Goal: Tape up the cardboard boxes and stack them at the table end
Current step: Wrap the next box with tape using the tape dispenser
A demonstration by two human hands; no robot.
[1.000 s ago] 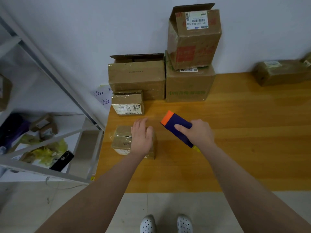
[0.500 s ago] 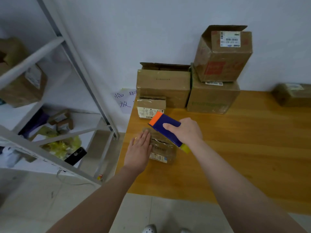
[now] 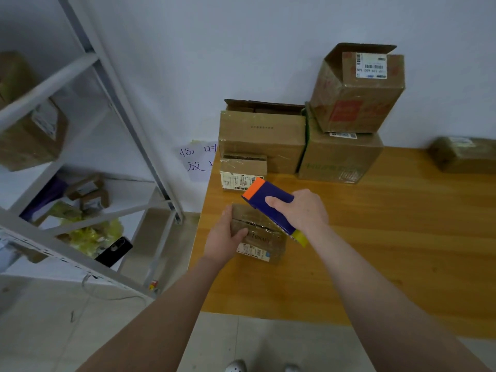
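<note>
A small flat cardboard box (image 3: pixel 264 237) wrapped in clear tape lies near the left end of the wooden table (image 3: pixel 389 237). My left hand (image 3: pixel 224 237) grips its left side, thumb on top. My right hand (image 3: pixel 302 210) holds a blue tape dispenser (image 3: pixel 268 202) with an orange front end, tilted over the box's top. A yellow part shows at the dispenser's rear. Several cardboard boxes stand stacked against the wall at the table's left end: a wide one (image 3: pixel 261 135), a small labelled one (image 3: pixel 243 171), a big one (image 3: pixel 339 157) and an open-flapped one (image 3: pixel 357 89) on top.
Another taped box (image 3: pixel 464 154) lies at the far right by the wall. A white metal shelf rack (image 3: pixel 112 84) stands left of the table, holding boxes, yellow bags and a black phone (image 3: pixel 114 251). A handwritten paper note (image 3: pixel 197 159) hangs on the wall.
My left hand went from lying flat on the small box to gripping its left side. The dispenser moved left over the box's top. My head turned left.
</note>
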